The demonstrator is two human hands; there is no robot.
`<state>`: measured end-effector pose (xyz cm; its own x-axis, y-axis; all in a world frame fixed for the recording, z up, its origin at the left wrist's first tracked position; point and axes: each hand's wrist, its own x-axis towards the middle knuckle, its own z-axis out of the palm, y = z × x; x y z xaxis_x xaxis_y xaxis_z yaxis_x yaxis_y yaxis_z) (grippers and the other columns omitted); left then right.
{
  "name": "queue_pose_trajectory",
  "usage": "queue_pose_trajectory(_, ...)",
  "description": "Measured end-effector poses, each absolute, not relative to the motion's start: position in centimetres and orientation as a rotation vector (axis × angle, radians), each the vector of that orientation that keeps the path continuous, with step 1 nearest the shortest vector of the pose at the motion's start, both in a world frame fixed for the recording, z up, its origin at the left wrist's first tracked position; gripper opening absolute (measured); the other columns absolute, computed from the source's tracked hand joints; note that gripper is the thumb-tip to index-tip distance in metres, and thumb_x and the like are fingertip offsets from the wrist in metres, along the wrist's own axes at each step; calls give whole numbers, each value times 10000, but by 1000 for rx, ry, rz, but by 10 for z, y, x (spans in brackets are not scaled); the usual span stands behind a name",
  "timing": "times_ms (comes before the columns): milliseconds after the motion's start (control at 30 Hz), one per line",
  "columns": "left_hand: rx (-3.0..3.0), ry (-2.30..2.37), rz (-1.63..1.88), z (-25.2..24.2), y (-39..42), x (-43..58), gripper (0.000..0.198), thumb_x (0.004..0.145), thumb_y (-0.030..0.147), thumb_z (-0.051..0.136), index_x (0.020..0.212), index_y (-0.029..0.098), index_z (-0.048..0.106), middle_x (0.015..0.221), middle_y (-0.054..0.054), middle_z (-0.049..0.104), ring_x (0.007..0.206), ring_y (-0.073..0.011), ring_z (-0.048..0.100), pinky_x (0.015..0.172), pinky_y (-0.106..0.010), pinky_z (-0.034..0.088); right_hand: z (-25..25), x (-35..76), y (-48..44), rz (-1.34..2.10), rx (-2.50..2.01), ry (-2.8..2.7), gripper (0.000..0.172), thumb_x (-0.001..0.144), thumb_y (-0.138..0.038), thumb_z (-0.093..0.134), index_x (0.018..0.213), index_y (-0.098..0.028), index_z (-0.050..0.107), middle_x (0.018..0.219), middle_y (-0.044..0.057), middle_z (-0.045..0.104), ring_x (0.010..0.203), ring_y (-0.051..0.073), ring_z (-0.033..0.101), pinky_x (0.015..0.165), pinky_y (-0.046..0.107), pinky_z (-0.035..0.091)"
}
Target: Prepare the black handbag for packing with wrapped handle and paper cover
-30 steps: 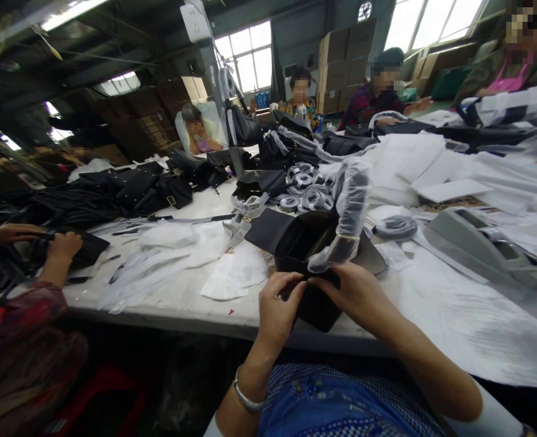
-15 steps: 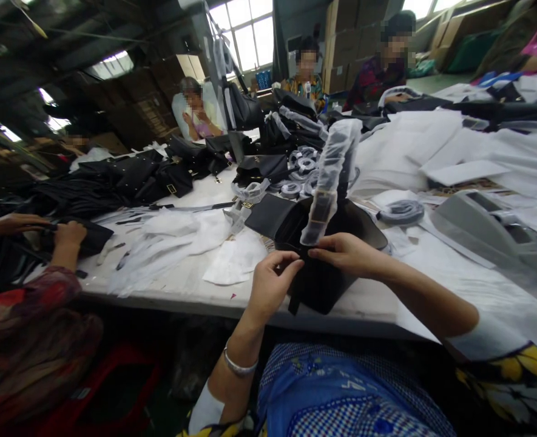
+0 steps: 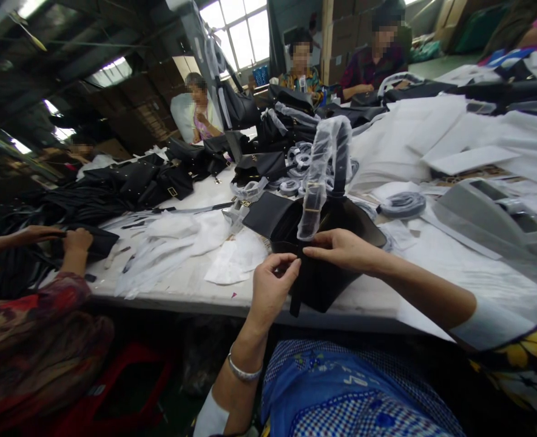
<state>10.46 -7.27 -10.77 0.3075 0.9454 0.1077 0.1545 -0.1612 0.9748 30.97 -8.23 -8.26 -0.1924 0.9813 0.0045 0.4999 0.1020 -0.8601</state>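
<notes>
A black handbag (image 3: 323,282) stands open at the near edge of the white worktable (image 3: 432,285). Its handle (image 3: 325,161) is wrapped in clear plastic and arches upward. My left hand (image 3: 272,286) pinches the bag's front rim, fingers closed, above a narrow black strap that hangs down. My right hand (image 3: 343,249) grips the same rim from the right, thumb and fingers pressed together. A silver bracelet circles my left wrist.
White wrapping sheets (image 3: 190,243) lie left of the bag. Rolls of tape (image 3: 402,203) and a grey dispenser (image 3: 491,215) sit to the right. Black bags (image 3: 136,182) are piled at the back. A co-worker's hands (image 3: 74,243) work at the left; other people sit across.
The bag has been lifted and tilted upright, so its wrapped handle now stands up. Both my hands have risen with the rim, and the view has dipped lower.
</notes>
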Motion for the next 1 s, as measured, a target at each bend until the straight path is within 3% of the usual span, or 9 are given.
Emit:
queue_pose_trajectory(233,1487,998,995,-110,-74,109,224,803,368,728,886,161,709,802,-30,702,740,-138,634,692,-222,490,-75,309,-89,931,-1442,-1842,329,816,-475,634,813,-151,692,723,-2,668,665,163,588,567,248,384)
queue_pose_trajectory(400,1461,1012,1042,-115,-78,113,212,803,359,735,895,171,706,801,-21,699,734,-127,629,687,-213,485,-85,305,-90,989,-1389,-1737,280,796,-384,649,960,-171,727,911,23,738,887,231,674,776,284,500)
queue_pose_trajectory(500,1446,1019,1058,-117,-80,115,206,804,355,738,898,174,707,786,-14,692,729,-120,623,682,-205,478,-91,304,-91,982,-1392,-1678,266,791,-372,650,949,-170,720,891,26,733,904,240,678,818,304,510)
queue_pose_trajectory(800,1358,975,1002,-120,-74,107,260,772,372,764,918,163,717,835,-29,698,758,-129,622,686,-213,487,-82,305,-88,1050,-1407,-1729,282,768,-434,669,819,-157,676,748,9,678,712,178,618,615,255,448)
queue_pose_trajectory(1000,1316,934,993,-118,-75,105,257,781,367,758,938,170,705,851,-23,693,762,-121,619,711,-213,485,-86,301,-88,1143,-1275,-1672,275,780,-382,673,958,-174,691,889,35,705,915,252,646,841,350,510)
